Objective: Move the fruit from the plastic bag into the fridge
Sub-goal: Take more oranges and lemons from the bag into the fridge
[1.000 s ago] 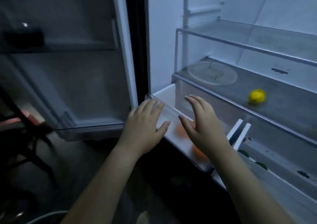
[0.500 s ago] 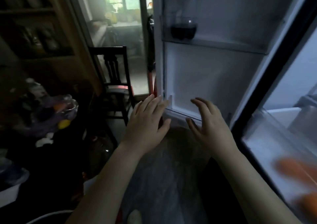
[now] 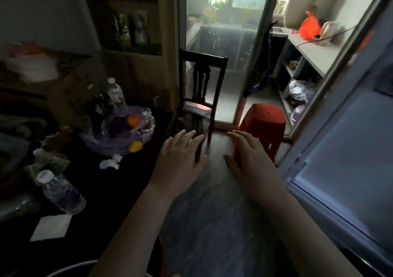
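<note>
A crumpled clear purple plastic bag (image 3: 119, 132) lies on the dark table (image 3: 119, 183) at the left. Inside it I see an orange fruit (image 3: 134, 120) and, lower down, a yellow fruit (image 3: 136, 146). My left hand (image 3: 180, 157) hovers in mid-air to the right of the bag, fingers straight and spread, holding nothing. My right hand (image 3: 251, 160) floats beside it, also spread and empty. The open fridge door (image 3: 344, 162) fills the right edge; the fridge's inside is out of sight.
On the table stand two water bottles (image 3: 61, 194) (image 3: 116, 93), crumpled tissue (image 3: 109, 163) and a white paper (image 3: 52, 226). A dark wooden chair (image 3: 202, 85) and a red plastic stool (image 3: 262, 126) stand ahead on the floor. Shelves line the right wall.
My view has swung left, away from the fridge drawer and door towards the table. The bag has come closer to the middle. Both hands stay spread and empty.
</note>
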Tool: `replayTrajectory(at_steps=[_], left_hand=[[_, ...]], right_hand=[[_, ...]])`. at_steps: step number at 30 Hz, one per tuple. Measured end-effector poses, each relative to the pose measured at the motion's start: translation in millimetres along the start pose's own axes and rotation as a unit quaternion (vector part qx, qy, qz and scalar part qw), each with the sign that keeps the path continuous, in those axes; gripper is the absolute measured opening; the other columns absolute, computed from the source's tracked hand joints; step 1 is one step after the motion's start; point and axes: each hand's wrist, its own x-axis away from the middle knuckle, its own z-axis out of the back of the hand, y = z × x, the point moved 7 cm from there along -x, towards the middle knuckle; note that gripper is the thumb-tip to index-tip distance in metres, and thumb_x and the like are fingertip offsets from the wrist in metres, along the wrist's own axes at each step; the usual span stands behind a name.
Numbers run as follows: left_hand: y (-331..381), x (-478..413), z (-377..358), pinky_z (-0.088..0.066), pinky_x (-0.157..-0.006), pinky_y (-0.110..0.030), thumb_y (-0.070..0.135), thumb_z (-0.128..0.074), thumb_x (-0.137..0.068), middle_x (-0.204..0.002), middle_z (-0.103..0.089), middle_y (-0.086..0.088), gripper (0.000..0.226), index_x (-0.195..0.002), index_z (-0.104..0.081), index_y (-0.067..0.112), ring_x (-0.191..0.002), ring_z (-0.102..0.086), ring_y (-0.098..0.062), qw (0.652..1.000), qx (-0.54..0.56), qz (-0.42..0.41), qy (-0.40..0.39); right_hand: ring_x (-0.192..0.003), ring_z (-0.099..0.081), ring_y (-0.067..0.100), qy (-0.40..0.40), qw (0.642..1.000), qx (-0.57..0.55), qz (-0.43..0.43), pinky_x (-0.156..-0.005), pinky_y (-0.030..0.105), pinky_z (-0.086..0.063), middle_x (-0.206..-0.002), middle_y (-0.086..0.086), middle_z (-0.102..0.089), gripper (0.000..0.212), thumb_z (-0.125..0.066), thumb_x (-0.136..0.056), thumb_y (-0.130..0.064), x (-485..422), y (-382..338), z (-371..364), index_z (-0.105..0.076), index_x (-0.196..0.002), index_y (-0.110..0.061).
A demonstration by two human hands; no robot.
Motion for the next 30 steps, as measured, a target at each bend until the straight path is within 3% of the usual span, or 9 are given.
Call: replayTrajectory(at_steps=[8,12,23,30], left_hand=[[-148,-46,-13,-0.029,-0.110,-0.043,0.053,-0.025,-0.087,-0.145,-0.042,-0.001,0.062,-0.138,-0.042,0.021,-0.137,-0.032,-0.021,0.995,-0.003,0.096,0.000],[-205,-51,-18,-0.030,-0.108,-0.041,0.048,-0.037,-0.088,-0.144,-0.043,-0.003,0.058,-0.138,-0.042,0.019,-0.135,-0.035,-0.022,0.990,-0.018,0.137,-0.003],[-318,-62,-44,-0.022,-0.112,-0.036,0.045,-0.038,-0.096,-0.152,-0.029,-0.001,0.057,-0.147,-0.027,0.021,-0.141,-0.023,-0.018,0.962,-0.018,0.272,-0.034],[-359,-82,-83,-0.031,-0.107,-0.035,0.038,-0.042,-0.097,-0.151,-0.029,0.003,0.055,-0.147,-0.027,0.022,-0.137,-0.029,-0.017,0.925,0.040,0.375,-0.046]], right_hand=[[-0.135,-0.031,0.015,-0.063,0.996,-0.021,0.058,-0.105,0.023,-0.029,-0.146,0.000,-0.038,0.056,-0.056,-0.091,-0.033,-127,-48,-101,-0.037,-0.142,-0.020],[-0.127,-0.042,0.021,-0.085,0.989,-0.043,0.109,-0.104,0.025,-0.032,-0.137,0.004,-0.047,0.050,-0.059,-0.089,-0.029,-173,-72,-146,-0.046,-0.135,-0.013],[-0.131,-0.038,0.019,-0.168,0.958,-0.107,0.205,-0.104,0.028,-0.036,-0.142,0.001,-0.043,0.053,-0.057,-0.091,-0.028,-277,-122,-253,-0.042,-0.139,-0.013],[-0.129,-0.041,0.017,-0.244,0.928,-0.134,0.248,-0.096,0.020,-0.032,-0.141,0.000,-0.044,0.052,-0.055,-0.092,-0.026,-349,-126,-328,-0.039,-0.140,-0.017]])
